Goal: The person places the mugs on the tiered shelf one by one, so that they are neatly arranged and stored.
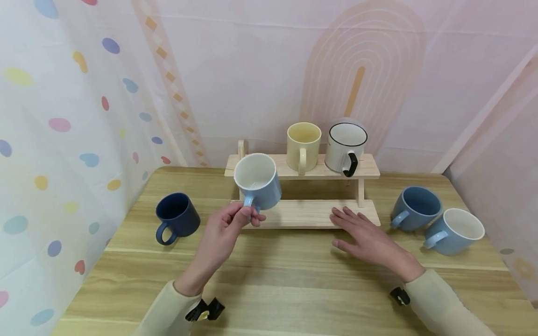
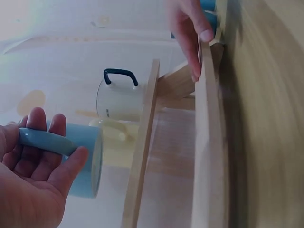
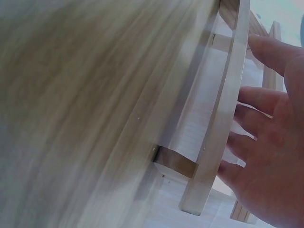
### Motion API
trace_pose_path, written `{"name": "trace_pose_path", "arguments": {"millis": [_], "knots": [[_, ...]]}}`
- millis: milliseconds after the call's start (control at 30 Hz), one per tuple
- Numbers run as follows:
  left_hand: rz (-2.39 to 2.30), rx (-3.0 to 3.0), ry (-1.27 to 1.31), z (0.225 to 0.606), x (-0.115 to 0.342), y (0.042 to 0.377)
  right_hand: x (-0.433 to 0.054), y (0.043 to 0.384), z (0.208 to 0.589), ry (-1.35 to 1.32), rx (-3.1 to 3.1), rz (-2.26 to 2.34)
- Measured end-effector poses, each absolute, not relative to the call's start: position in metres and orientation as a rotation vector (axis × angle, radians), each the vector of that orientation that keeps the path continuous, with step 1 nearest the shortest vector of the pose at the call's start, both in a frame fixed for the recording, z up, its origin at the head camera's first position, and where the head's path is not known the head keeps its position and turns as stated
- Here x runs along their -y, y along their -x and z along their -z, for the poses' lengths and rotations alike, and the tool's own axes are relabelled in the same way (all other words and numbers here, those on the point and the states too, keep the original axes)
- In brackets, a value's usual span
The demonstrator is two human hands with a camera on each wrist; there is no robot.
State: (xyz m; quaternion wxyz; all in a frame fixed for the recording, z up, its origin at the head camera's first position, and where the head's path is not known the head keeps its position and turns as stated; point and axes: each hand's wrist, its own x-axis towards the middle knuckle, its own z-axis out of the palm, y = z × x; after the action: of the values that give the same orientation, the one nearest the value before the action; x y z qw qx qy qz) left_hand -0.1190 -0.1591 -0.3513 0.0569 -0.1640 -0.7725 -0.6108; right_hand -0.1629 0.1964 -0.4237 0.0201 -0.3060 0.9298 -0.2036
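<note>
Across the back and sides: pale cloth point(image 1: 235, 84) with coloured shapes, rainbow arch printed on the rear part. Below it, wood-grain table point(image 1: 286, 284). On the table at the back: two-tier wooden shelf point(image 1: 328, 176), with an upper board point(image 1: 371, 166) and a lower board point(image 1: 298, 213).

Cream sleeves point(image 1: 441, 303) on both arms, reaching in from the near edge. Right hand point(image 1: 367, 239) rests on the right part of the lower board, fingers nearly straight and spread, grasping nothing. Left hand point(image 1: 227, 233) has a firm finger-and-thumb hold on one mug, by the handle only.

Mugs, six total. White mug point(image 1: 337, 151) with dark rim: upper board, right part. Held mug point(image 1: 270, 192), light blue outside, white inside: in the air by the shelf's left end, mouth up, slightly tilted, base off both boards. Yellow mug point(image 1: 312, 151): upper board, left of the white one, just beside it. Spare light blue mug point(image 1: 458, 239), also white inside: on the table, far right. Mid-blue mug point(image 1: 414, 215): just beside that one; can't tell if they touch. Navy mug point(image 1: 186, 218): on the table, left of the shelf, well apart from it.

Smallest: light blue handle point(image 2: 45, 141) in the left hand's fingers; black handle point(image 1: 350, 164) on the white mug.
</note>
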Motion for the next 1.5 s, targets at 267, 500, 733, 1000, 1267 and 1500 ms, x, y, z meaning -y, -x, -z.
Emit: {"name": "trace_pose_path", "arguments": {"millis": [267, 500, 733, 1000, 1267, 1500], "knots": [[1.86, 2.271, 0.51, 0.343, 0.152, 0.143, -0.196, 0.163, 0.425, 0.937, -2.901, 0.617], [1.871, 2.217, 0.509, 0.337, 0.147, 0.162, -0.195, 0.162, 0.426, 0.936, -2.91, 0.612], [1.786, 2.253, 0.458, 0.334, 0.143, 0.184, -0.195, 0.162, 0.426, 0.928, -2.91, 0.609], [1.829, 2.228, 0.439, 0.338, 0.143, 0.207, -0.195, 0.162, 0.427, 0.933, -2.909, 0.615], [1.884, 2.245, 0.365, 0.345, 0.142, 0.221, -0.195, 0.162, 0.427, 0.94, -2.911, 0.615], [1.904, 2.251, 0.342, 0.348, 0.139, 0.229, -0.195, 0.162, 0.426, 0.934, -2.906, 0.623]]}}
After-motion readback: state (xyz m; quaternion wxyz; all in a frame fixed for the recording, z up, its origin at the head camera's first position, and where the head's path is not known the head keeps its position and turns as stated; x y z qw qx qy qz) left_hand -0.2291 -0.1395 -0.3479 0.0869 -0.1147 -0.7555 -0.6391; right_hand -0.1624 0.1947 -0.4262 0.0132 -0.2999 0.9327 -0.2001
